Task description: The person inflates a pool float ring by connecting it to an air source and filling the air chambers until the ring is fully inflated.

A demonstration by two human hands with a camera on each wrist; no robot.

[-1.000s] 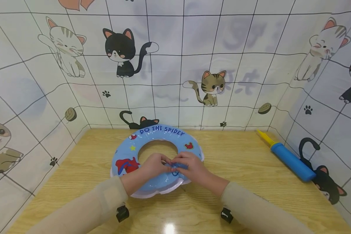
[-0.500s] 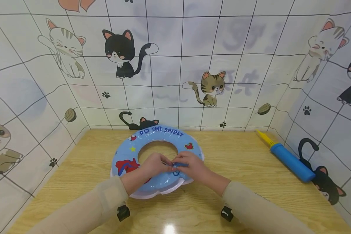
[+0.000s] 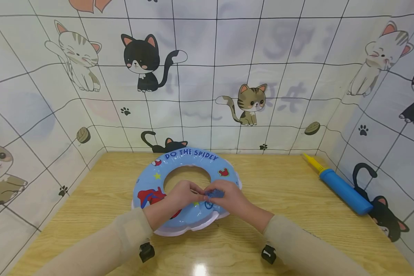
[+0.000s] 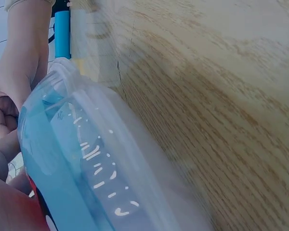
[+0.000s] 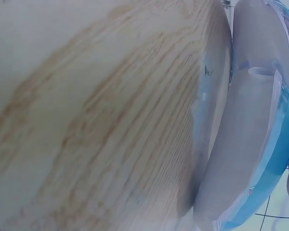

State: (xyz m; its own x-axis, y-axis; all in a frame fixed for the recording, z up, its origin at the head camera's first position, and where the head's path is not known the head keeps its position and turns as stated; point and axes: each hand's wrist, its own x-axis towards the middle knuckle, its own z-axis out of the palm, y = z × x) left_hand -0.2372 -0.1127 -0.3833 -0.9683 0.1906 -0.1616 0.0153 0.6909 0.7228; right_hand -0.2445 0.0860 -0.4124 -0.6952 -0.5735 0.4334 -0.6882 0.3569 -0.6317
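Observation:
An inflated light blue swim ring (image 3: 181, 220), lettered "DO THE SPIDEY" with a red figure on its left, sits on the wooden table. My left hand (image 3: 184, 193) and right hand (image 3: 227, 194) meet over the near right part of the ring, fingertips almost together. Both pinch a small bit of blue clear plastic there, largely hidden by the fingers. From the left wrist, the ring's puffy side (image 4: 86, 159) shows, with the right hand (image 4: 21, 72) bent over its top. The right wrist view catches the ring's white underside (image 5: 245, 139) close to the table.
A blue hand pump (image 3: 345, 191) with a yellow nozzle (image 3: 312, 163) lies at the right side of the table (image 3: 279, 180). Behind and on both sides hangs a white checked cloth (image 3: 200, 80) printed with cats. Black wrist cameras sit under both sleeves.
The fingers shift slightly over the same spot, and the right fingers curl a little more over the blue plastic bit. The ring slides a touch to the right; the pump stays put.

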